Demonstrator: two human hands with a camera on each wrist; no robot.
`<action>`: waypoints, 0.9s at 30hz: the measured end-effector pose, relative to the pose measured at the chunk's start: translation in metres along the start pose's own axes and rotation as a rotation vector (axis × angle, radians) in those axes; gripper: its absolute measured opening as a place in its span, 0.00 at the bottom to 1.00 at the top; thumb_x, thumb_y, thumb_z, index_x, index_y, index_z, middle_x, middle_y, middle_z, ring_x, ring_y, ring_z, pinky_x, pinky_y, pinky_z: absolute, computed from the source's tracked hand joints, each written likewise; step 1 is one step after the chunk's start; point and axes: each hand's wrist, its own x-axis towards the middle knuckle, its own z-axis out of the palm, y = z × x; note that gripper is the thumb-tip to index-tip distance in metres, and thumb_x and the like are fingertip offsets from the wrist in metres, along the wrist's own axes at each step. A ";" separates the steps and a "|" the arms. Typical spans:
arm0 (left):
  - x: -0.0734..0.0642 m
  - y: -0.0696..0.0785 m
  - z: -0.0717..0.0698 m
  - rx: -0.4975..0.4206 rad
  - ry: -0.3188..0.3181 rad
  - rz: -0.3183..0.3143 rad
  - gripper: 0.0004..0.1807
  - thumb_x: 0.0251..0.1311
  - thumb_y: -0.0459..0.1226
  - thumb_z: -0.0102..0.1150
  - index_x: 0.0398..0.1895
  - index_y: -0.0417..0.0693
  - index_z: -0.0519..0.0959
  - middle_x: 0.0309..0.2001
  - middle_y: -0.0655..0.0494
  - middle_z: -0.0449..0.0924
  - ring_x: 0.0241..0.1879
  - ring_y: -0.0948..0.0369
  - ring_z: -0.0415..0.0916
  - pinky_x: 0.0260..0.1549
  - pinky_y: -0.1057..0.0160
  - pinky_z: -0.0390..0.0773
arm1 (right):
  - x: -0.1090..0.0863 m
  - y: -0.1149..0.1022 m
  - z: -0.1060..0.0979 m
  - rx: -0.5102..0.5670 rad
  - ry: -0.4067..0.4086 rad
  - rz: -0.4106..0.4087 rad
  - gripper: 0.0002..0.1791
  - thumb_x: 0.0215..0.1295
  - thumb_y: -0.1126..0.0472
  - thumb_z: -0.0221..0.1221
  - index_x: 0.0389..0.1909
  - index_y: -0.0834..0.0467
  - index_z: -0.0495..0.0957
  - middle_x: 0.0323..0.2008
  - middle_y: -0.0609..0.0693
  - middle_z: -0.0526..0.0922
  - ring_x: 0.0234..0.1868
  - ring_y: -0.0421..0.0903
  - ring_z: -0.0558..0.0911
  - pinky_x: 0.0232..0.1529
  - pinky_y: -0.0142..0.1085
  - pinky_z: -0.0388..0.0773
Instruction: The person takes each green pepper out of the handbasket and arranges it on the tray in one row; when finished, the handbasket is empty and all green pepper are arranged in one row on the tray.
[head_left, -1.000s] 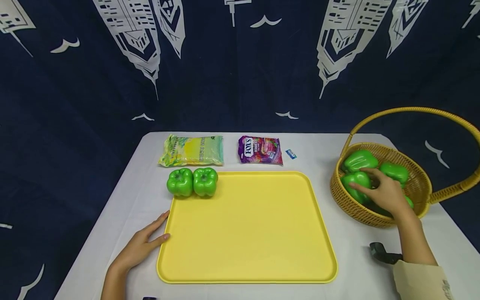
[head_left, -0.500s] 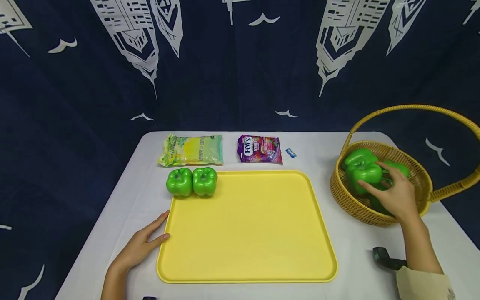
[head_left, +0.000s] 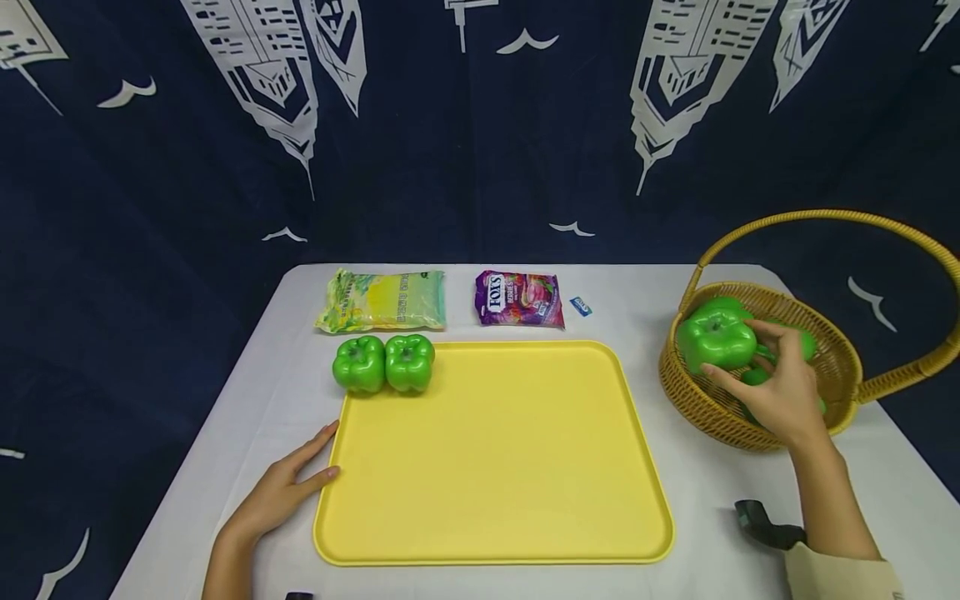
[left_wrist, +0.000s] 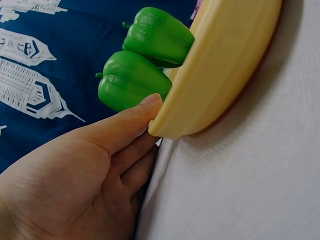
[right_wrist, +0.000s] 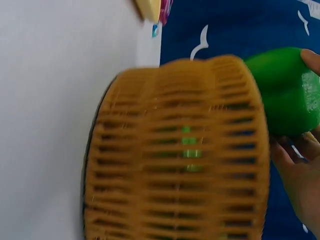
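Observation:
My right hand [head_left: 787,392] grips a green bell pepper [head_left: 716,335] between thumb and fingers over the wicker basket [head_left: 690,408]. In the right wrist view the held pepper [right_wrist: 282,95] shows at the basket's rim. More green peppers lie inside the basket, partly hidden by that hand. At the left edge of the yellow tray [head_left: 495,467], my left hand [head_left: 273,496] touches the rim with extended fingers. Two green bell peppers, one [head_left: 359,364] beside the other [head_left: 409,363], sit side by side at the tray's back left corner; the left wrist view shows their stems.
Behind the tray lie a green-yellow packet [head_left: 386,302], a purple FOX'S candy bag [head_left: 521,300] and a small blue wrapper [head_left: 581,307]. The basket's tall handle [head_left: 832,217] arches over its opening. A black object [head_left: 761,525] shows beside the right forearm.
My right hand reached into the basket, took hold of a bell pepper and lifted it, turning its bottom toward the left. The left hand and tray stay put.

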 end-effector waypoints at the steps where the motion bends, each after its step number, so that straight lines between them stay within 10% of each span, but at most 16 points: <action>1: 0.000 0.000 0.000 -0.001 0.000 0.001 0.36 0.58 0.51 0.57 0.69 0.60 0.58 0.69 0.47 0.54 0.68 0.47 0.49 0.61 0.41 0.51 | 0.000 -0.003 0.001 0.019 -0.012 -0.011 0.49 0.43 0.66 0.71 0.66 0.55 0.55 0.64 0.59 0.61 0.64 0.45 0.63 0.56 0.19 0.62; 27: 0.000 0.001 0.000 -0.007 0.006 0.002 0.36 0.59 0.51 0.57 0.70 0.57 0.58 0.69 0.47 0.53 0.68 0.46 0.49 0.61 0.40 0.51 | 0.002 -0.029 0.030 0.004 -0.054 -0.134 0.56 0.36 0.67 0.74 0.69 0.50 0.56 0.60 0.61 0.64 0.60 0.59 0.62 0.65 0.45 0.53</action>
